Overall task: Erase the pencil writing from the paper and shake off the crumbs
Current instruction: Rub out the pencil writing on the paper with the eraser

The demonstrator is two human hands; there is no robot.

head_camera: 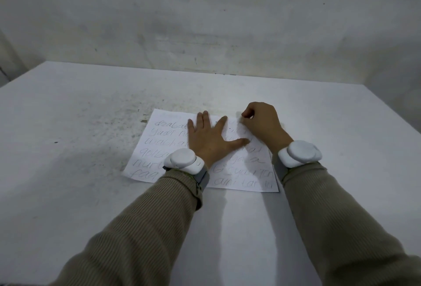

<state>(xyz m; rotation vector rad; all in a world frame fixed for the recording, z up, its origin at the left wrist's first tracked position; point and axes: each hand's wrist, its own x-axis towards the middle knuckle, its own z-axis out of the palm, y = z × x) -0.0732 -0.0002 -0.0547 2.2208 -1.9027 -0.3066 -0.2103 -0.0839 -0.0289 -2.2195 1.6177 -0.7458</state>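
Paper (241, 173) is laid flat on table (79, 149), writing mostly unerased. It is pinned by left hand (208, 141), spread flat. Right hand (262, 124) is curled at top right; contents cannot be told. Sheet judged thin, light, easily creased; best lifted by edges.

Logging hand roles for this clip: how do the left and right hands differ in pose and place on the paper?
The left hand lies flat, fingers spread, on the middle of the paper; the right hand is curled, fingertips pinched, at its far right corner. Whatever the right hand pinches is hidden; the left hand holds nothing. Both wear a white wrist device.
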